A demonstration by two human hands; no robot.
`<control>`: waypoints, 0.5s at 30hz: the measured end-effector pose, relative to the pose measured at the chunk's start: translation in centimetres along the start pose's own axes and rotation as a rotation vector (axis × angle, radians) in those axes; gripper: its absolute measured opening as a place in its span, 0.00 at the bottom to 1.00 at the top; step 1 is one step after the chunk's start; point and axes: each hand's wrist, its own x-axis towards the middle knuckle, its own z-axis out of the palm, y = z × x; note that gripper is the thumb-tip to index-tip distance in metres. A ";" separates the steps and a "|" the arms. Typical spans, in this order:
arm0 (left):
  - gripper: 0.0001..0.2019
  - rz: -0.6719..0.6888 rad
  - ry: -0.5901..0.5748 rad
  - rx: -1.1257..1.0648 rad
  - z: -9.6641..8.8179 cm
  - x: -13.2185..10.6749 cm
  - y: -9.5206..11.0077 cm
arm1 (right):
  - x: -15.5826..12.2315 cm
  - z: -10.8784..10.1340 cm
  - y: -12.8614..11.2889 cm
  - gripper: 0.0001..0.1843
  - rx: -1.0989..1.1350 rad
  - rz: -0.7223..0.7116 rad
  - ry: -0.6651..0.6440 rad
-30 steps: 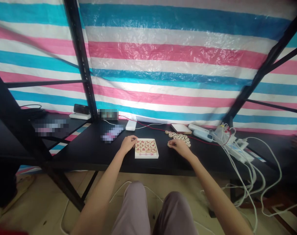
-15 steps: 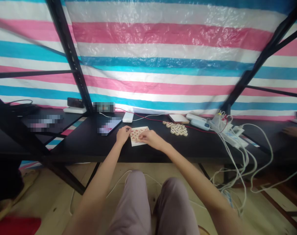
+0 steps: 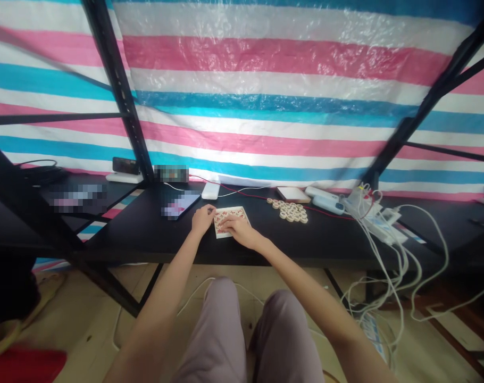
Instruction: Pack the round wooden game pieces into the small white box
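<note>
A shallow white box (image 3: 247, 213) lies on the dark table, with several round wooden Chinese chess pieces (image 3: 235, 213) bearing red characters inside it. My left hand (image 3: 202, 219) is at the box's left side, its fingers curled and pinched at the rim near the far corner. Over the box, my right hand (image 3: 239, 229) reaches in with its fingers drawn together and the tips down on a piece at the left part of the box. That hand covers part of the contents. To the right lies a loose group of more round pieces (image 3: 293, 212).
A tablet-like device (image 3: 181, 204) lies left of the box, a white device (image 3: 210, 189) behind it. A flat box (image 3: 293, 194), a pale blue device (image 3: 328, 204) and tangled white cables on power strips (image 3: 380, 223) are at right. Black metal posts (image 3: 122, 96) flank the table.
My right hand has moved slightly left within the box, its fingers now flatter and lower over the pieces. My left hand stays at the box's left rim. The view has shifted slightly.
</note>
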 end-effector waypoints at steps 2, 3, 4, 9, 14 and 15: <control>0.11 0.004 0.001 0.002 0.1 0.1 -0.1 | -0.1 0.2 0.0 0.14 -0.039 0.001 0.009; 0.11 0.003 0.000 0.005 0.1 0.1 -0.2 | -0.2 0.2 0.1 0.16 -0.057 0.002 0.011; 0.11 -0.001 -0.001 0.008 0.1 0.2 -0.2 | -0.1 0.2 0.3 0.18 -0.072 0.002 0.015; 0.11 0.001 -0.022 0.018 0.0 0.2 -0.2 | -0.2 -1.8 3.9 0.27 -0.292 0.147 0.241; 0.10 -0.009 -0.029 0.017 -0.3 0.1 -0.1 | -2.3 -4.6 10.7 0.24 -0.665 0.568 0.406; 0.10 -0.011 -0.034 0.020 -0.3 0.1 0.0 | -2.9 -4.8 11.8 0.24 -0.688 0.635 0.390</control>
